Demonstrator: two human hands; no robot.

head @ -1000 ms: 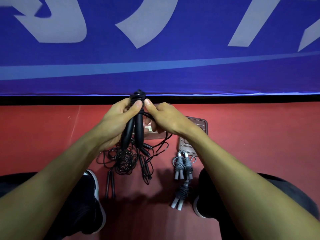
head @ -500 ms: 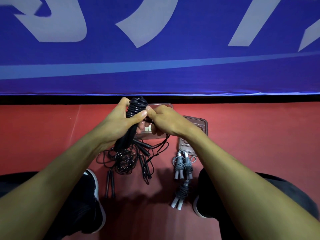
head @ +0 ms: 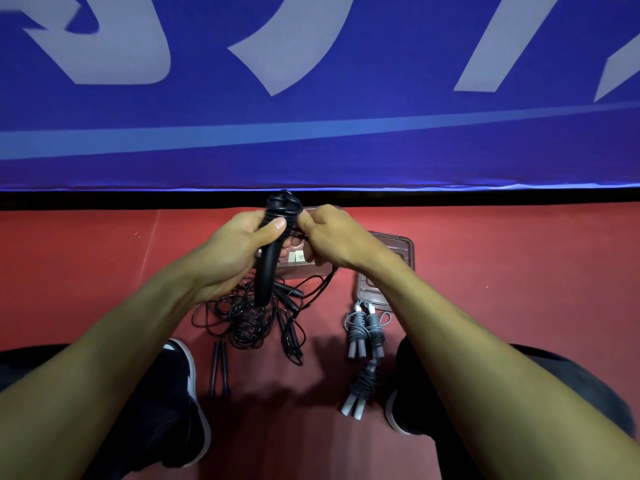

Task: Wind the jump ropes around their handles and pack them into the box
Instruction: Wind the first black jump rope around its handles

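Note:
My left hand (head: 242,245) grips the black jump rope handles (head: 267,275), which point down, with black cord wound around their top end (head: 282,207). My right hand (head: 329,237) pinches the cord of that black rope beside the winding. A loose tangle of black ropes (head: 249,318) lies on the red floor below. Two wound grey ropes (head: 365,329) and a third (head: 363,384) lie to the right. The clear box (head: 304,270) sits under my hands, mostly hidden, with its lid (head: 398,251) beside it.
A pair of thin black handles (head: 219,368) lies on the floor by my left shoe (head: 180,403). My right shoe (head: 405,403) is next to the grey ropes. A blue banner (head: 311,98) with a black lower edge stands just behind the box.
The held handles tilted from upright to slanting and then rose a little. My right hand kept working the cord at the top of the handles.

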